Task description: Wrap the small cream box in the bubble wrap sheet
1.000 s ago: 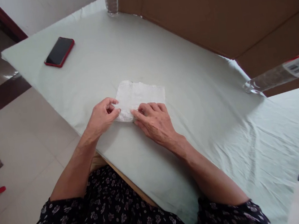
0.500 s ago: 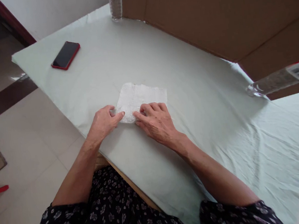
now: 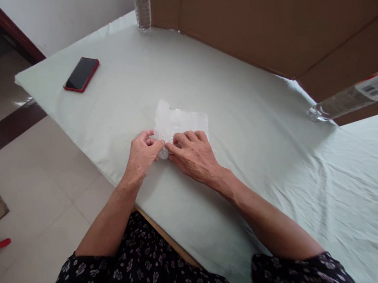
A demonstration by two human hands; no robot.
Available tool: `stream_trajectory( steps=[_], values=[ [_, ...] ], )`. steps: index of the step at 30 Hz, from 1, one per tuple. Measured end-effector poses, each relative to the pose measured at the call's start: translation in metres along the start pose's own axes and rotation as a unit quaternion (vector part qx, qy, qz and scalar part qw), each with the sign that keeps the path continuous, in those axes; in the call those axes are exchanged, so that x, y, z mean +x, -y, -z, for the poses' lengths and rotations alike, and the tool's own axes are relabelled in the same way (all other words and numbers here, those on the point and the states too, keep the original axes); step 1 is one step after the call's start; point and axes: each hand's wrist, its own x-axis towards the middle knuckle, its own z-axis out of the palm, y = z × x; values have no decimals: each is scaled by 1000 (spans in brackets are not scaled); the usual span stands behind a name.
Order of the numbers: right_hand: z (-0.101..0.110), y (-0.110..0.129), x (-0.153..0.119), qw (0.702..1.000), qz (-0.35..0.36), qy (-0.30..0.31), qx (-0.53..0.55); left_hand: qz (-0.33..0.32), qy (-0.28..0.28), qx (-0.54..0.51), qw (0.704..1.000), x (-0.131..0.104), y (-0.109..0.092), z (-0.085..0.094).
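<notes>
A thin, crinkled white sheet (image 3: 186, 119) lies on the table, with a raised corner at its far left and a ragged far edge; I cannot tell whether it is tissue or plastic film. At its near left edge my left hand (image 3: 143, 152) is closed, thumb and index finger pinching a gathered part of it. Close beside, my right hand (image 3: 193, 153) lies palm down over the near edge, fingers curled and thumb towards the left hand. Part of the sheet is hidden under the right fingers.
A pale green cloth covers the table (image 3: 262, 151). A phone in a red case (image 3: 81, 74) lies at the far left. One clear bottle (image 3: 142, 9) stands at the back; another bottle (image 3: 346, 101) leans by the large cardboard panel (image 3: 245, 15) on the right.
My left hand has moved right, closer to my right hand, and gathered the sheet's left edge. The sheet's far left corner has risen. My right hand has hardly moved.
</notes>
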Motion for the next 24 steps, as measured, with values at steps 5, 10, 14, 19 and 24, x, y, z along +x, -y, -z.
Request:
stream_trajectory(
  steps=[5, 10, 14, 19, 24],
  values=[
    [2, 1, 1, 1000, -3, 15, 17, 33, -5, -24, 999, -3, 0, -4],
    [8, -2, 0, 998, -8, 30, 52, 36, 8, -36, 999, -3, -2, -8],
    [13, -9, -2, 993, -17, 34, 115, 20, 1, -10, 1000, -6, -5, -14],
    [17, -16, -3, 984, -10, 25, 177, -32, 54, 67, 996, -9, -8, -13],
    [19, -20, -4, 973, -7, 19, 231, -128, 173, 170, 962, -8, -12, -3]
  ],
)
